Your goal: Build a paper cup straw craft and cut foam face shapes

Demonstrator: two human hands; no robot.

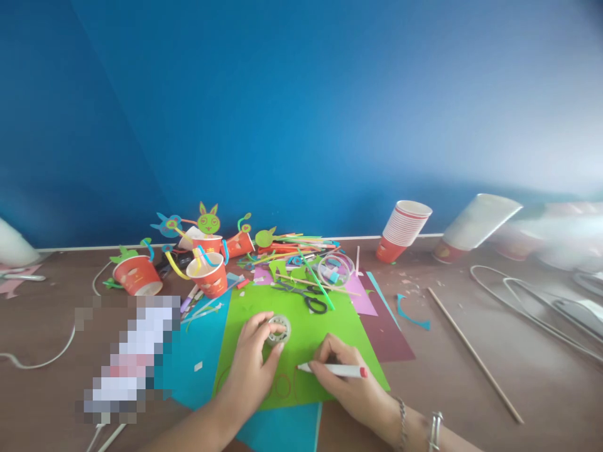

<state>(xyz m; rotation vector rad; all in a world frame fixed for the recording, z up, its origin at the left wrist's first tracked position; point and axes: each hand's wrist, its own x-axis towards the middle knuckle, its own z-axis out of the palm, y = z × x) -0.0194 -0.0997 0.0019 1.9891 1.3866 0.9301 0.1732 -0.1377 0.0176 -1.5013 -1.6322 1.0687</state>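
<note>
Craft table point(433, 364); green paper point(257, 302), scissors point(305, 292), decorated cups point(210, 277).

Marker point(343, 370): white, with red end
Paper sheet point(304, 320): bright green, red round outlines
Wall point(264, 113): blue
Table point(443, 383): brown

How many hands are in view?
2: the left hand holding the tape roll, the right hand holding the marker, both over the green sheet. No others show.

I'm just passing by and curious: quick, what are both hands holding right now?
Left hand: closed on a tape roll.
Right hand: closed on a white marker.
</note>
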